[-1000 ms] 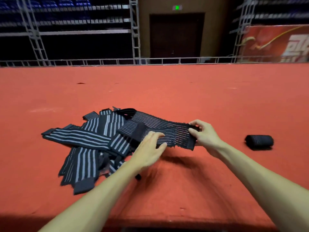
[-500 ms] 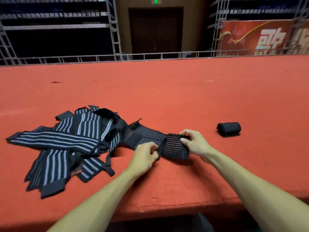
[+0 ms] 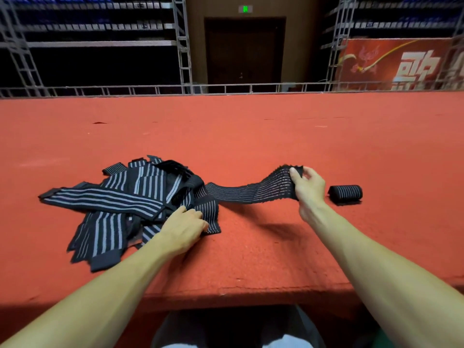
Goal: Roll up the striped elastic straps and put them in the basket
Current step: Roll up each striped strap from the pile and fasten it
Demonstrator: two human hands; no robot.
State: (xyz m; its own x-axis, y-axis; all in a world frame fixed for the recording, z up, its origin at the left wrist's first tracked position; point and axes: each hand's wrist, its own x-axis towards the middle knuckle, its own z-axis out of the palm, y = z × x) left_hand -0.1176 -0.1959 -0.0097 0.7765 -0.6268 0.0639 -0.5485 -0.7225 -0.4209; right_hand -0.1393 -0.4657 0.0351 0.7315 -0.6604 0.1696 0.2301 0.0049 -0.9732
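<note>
On the red platform (image 3: 251, 136), near its front edge, the person has one strap (image 3: 246, 193) drawn out sideways between both hands. The right hand (image 3: 308, 187) pinches the strap's far end between thumb and curled fingers and holds it off the carpet, so the band hangs in a shallow sag. From where I stand, that looks like pulling it straight and free of the others before rolling from that end. The left hand (image 3: 183, 228) lies palm down on the strap's other end, at the edge of the pile (image 3: 113, 199), with its fingertips tucked in among the bands. It seems to anchor that end so the heap does not drag along, but I cannot tell whether it presses flat or grips.

The pile is a loose tangle of black straps with pale stripes, crossed over one another, none of them rolled. One finished roll (image 3: 346, 193) lies on the carpet just beside the right hand without touching it, probably parked within reach. No basket is in sight, so I'd judge the task is in its early part.

The red banner (image 3: 401, 64) at back right bears large pale characters, cut off at the frame's edge and not readable whole. A small green sign (image 3: 245, 8) glows above the dark door (image 3: 244, 49), its mark too small to read. The straps show no label I can make out.
</note>
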